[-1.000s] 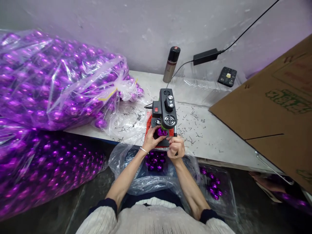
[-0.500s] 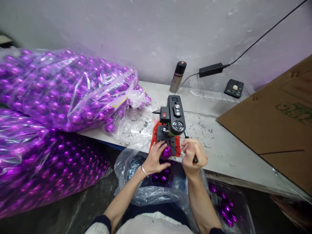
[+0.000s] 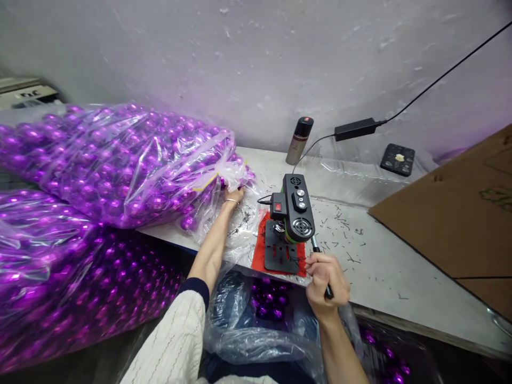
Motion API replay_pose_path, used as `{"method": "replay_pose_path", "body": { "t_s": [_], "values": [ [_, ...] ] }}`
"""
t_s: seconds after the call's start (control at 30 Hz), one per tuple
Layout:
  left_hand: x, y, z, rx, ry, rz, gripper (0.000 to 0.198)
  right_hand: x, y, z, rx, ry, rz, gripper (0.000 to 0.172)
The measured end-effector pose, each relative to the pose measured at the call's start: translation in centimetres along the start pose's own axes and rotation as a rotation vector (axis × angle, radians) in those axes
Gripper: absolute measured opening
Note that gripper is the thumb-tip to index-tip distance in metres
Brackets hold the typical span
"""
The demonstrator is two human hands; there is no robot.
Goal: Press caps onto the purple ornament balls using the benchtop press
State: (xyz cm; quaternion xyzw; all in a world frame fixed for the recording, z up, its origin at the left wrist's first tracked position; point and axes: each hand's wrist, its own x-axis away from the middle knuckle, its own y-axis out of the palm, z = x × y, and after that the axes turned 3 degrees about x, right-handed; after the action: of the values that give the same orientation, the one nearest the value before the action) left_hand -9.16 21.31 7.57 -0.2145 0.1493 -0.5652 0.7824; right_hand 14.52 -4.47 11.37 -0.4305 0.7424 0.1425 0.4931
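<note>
My right hand (image 3: 328, 282) is wrapped round the black lever handle (image 3: 328, 292) of a small bench press (image 3: 298, 208) with a black top housing and a red switch. The press's slotted base plate (image 3: 276, 261) stands on a red cloth (image 3: 259, 250), with no ball on the plate. My left arm is stretched forward, and my left hand (image 3: 234, 195) is at the gathered mouth of a clear plastic bag (image 3: 160, 160) full of shiny purple balls. Plastic and balls hide its fingers. More purple balls (image 3: 270, 298) lie in an open clear bag (image 3: 256, 341) at my lap.
Behind the press stand a spray can (image 3: 299, 141), a black power adapter (image 3: 356, 129) and a dark flat case (image 3: 397, 159). A cardboard box (image 3: 452, 213) leans in from the right. Small black scraps litter the white table (image 3: 372, 266). Another ball-filled bag (image 3: 80, 288) fills the lower left.
My left hand has left the purple ball at the press plate and reached forward and left to the bag's mouth. That ball is gone from the plate. My right hand stays on the lever.
</note>
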Motion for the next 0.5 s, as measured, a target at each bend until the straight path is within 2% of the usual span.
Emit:
{"method": "replay_pose_path", "body": {
  "t_s": [0.1,0.2,0.3,0.43,0.5],
  "values": [
    [0.1,0.2,0.0,0.101,-0.055,-0.022,0.035,0.1,-0.1,0.0,0.012,-0.004,-0.007,0.024],
    [2.0,-0.2,-0.5,0.24,-0.14,-0.089,0.04,0.0,-0.1,0.0,0.016,-0.002,-0.012,0.025],
    [5.3,-0.9,-1.2,0.423,-0.215,-0.189,0.038,-0.2,-0.2,0.0,0.016,-0.003,-0.012,0.025],
    [10.1,-1.4,-2.1,0.895,-0.385,-0.307,0.032,-0.7,-0.1,-0.2,0.015,-0.014,-0.004,0.025],
    [12.3,-1.2,-2.2,0.993,-0.449,-0.356,0.034,-1.1,-0.1,-0.4,0.015,-0.009,0.007,0.026]
  ]
}}
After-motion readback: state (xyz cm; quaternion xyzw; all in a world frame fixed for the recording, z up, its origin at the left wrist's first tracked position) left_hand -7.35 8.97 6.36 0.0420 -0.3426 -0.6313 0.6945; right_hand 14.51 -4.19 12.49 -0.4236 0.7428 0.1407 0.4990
